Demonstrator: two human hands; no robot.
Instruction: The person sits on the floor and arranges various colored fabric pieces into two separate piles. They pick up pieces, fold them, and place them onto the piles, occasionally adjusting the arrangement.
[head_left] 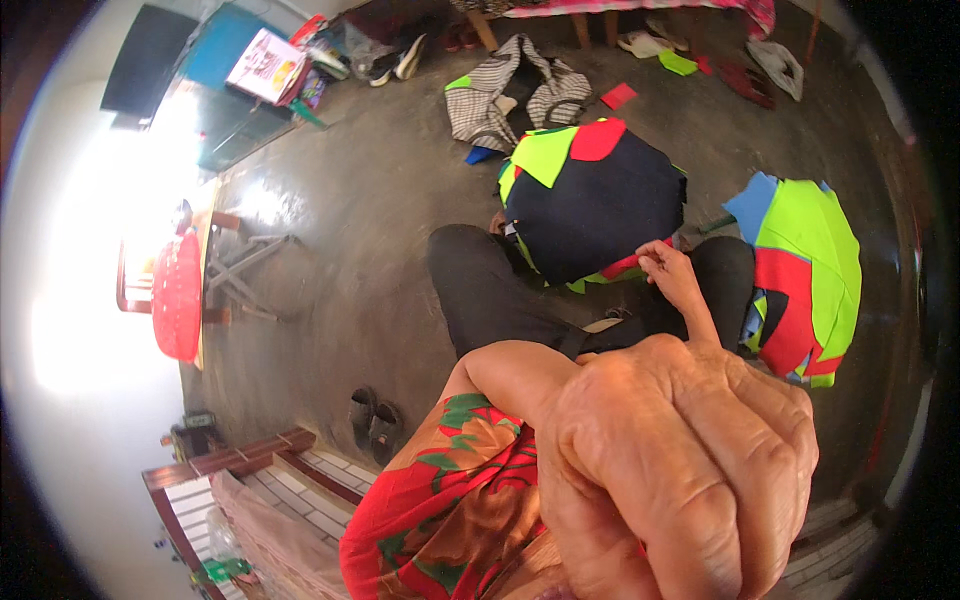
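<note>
1. While one hand (680, 470) fills the lower frame, very close to the cam & raised, its fingers are curled into a loose fist; nothing visible in it. Can't tell for sure if it's left or right; it looks like the left, arm bent up from the red floral sleeve (440, 510).
2. Other hand (672, 272), prob. the right, reaches fwd; fingertips pinch the lower edge of a dark navy patchwork cloth (600, 205).
3. That cloth lies over the person's lap/knees, w/ neon-green & red patches at its top edge.
4. Second patchwork piece (810, 275) (green, red, blue) lies just right of the knee, on the floor.
5. Checked cloth (515, 100) farther back; pair of dark sandals (373, 420) on the concrete floor (370, 230), lower left.
6. Red round cover (178, 295) sits on a small table at left.
</note>
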